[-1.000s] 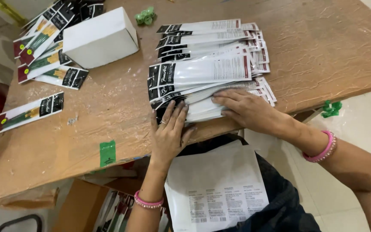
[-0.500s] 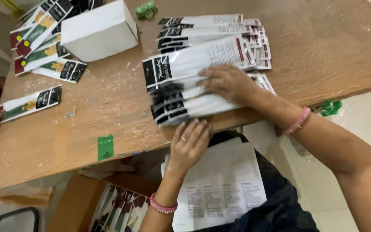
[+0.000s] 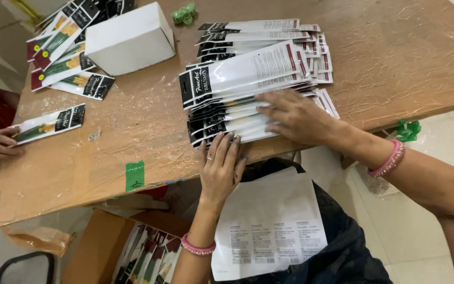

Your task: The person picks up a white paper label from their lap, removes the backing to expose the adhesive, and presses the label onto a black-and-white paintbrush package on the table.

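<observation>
At the bottom centre a white printed sheet [image 3: 269, 226] is seen on the lap. Just above, the left hand [image 3: 220, 167] is laid flat, fingers together, against the near edge of the stack of white packets [image 3: 248, 84] at the frame's centre. The right hand [image 3: 298, 117] is spread open on that stack. On the table [image 3: 395, 58], a white box [image 3: 130, 37] sits upper left.

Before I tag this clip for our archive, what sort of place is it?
Probably a small packing workshop: stacked white brush packets on a taped plywood table, a white box, and a floor carton holding more packets.
</observation>
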